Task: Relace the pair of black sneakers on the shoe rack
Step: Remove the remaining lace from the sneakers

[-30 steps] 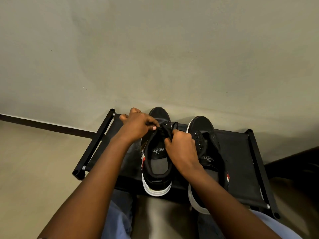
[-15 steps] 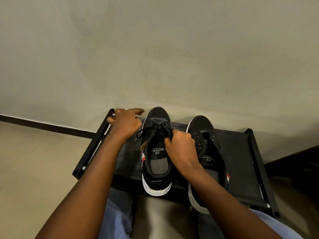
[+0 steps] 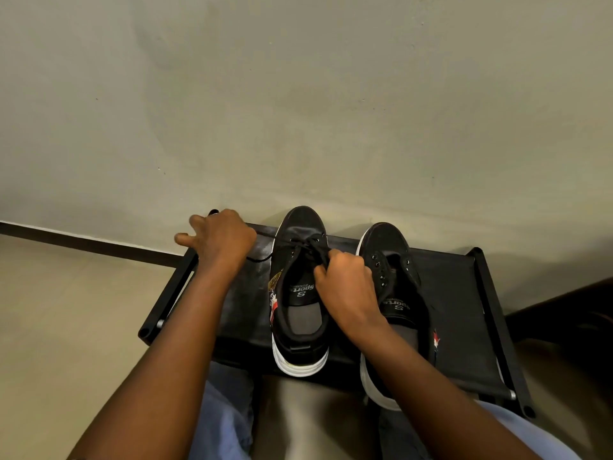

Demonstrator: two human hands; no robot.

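Observation:
Two black sneakers with white soles stand side by side on a black shoe rack (image 3: 464,293), toes toward the wall. The left sneaker (image 3: 298,287) has a black lace (image 3: 265,234) threaded through its front eyelets. My left hand (image 3: 219,240) grips one end of that lace and holds it stretched out to the left of the shoe. My right hand (image 3: 345,283) pinches the lace at the eyelets on the shoe's right side. The right sneaker (image 3: 398,293) shows bare eyelets with no lace in view; my right forearm covers its heel.
The rack stands against a plain grey wall (image 3: 298,94) with a dark skirting strip (image 3: 83,242). Beige floor (image 3: 66,327) lies to the left. My knees in blue jeans (image 3: 225,410) sit close below the rack's front edge.
My left hand has drawn away from the left sneaker toward the rack's left corner, pulling the lace taut. My right hand has stayed at the eyelets.

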